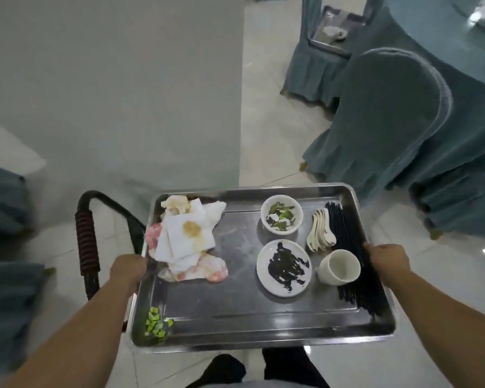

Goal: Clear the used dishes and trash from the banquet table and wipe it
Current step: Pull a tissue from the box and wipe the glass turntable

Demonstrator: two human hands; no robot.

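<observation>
Item: steel tray (235, 312), rectangular, shallow, with a raised rolled rim and a dull, smeared, reflective floor. It was carried level in front of the person, above a pale tiled floor (275, 130). The left hand (128, 268) gripped the left rim, fingers curled round the edge; the right hand (387, 259) gripped the right rim in the same way.

Contents, left to right:
- Used napkins (185, 236), a crumpled white heap with yellow-brown stains and pinkish patches, in the far left part, touching the left rim.
- Chopped green scraps (155, 326), a small loose pile in the near left corner.
- Small white bowl (282, 214), upright, holding green leafy leftovers, right of centre towards the far side.
- White plate (284, 268), round, smeared with a dark sauce or dark leftovers, just in front of the bowl.
- White spoons (321, 231), several nested together, lying just right of the bowl.
- White cup (339, 266), lying tipped on its side, mouth towards the camera, just in front of the spoons.
- Black chopsticks (350, 278), a long bundle along the right side, partly behind the cup.

Surroundings: a cart handle (87, 242), black with a ribbed dark red grip, just left of the tray. Chairs in blue-grey fabric covers (389, 116) stood to the far right beside a round table in matching cloth (443, 32). A second tray (335, 29) with a white dish rested on a far chair.
</observation>
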